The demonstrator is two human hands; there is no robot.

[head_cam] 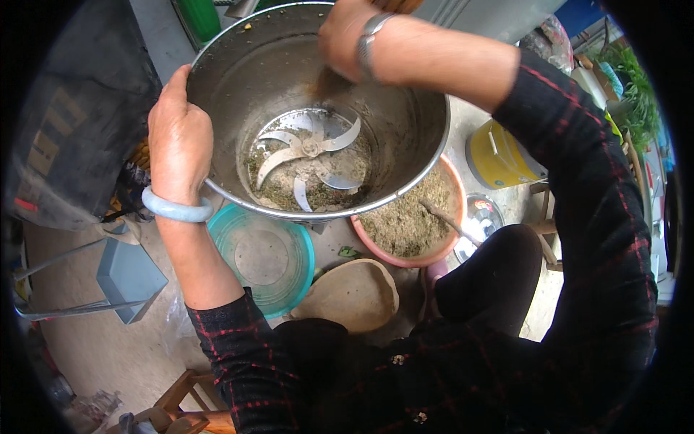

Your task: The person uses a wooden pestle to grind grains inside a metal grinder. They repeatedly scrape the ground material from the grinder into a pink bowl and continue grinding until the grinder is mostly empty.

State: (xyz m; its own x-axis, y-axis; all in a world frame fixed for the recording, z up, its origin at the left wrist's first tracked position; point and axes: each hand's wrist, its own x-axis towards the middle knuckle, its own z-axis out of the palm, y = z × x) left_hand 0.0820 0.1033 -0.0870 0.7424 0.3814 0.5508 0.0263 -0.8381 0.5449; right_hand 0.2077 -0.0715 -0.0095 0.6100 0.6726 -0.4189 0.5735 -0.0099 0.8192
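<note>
A large metal drum (401, 163) with curved blades (310, 147) at its bottom stands tilted before me. Chopped plant matter and pale meal (331, 168) lie around and under the blades. My left hand (181, 135), below which a pale bangle sits on the wrist, grips the drum's left rim. My right hand (344, 40), blurred, is over the drum's far inner wall. It is closed on a brush (328, 84), whose dark bristles are smeared by motion and whose brown upper end shows above the wrist. Below the drum, a pink basin (463, 200) holds chopped feed with a stick (444, 219) in it.
A teal basin (309, 260) and a gourd scoop (352, 293) lie on the floor near my legs. A yellow bucket (501, 154) stands right, beside a shiny metal lid (485, 217). At left are a blue-grey dustpan (127, 276) and a dark sack (81, 125); a wooden stool (187, 396) is lower left.
</note>
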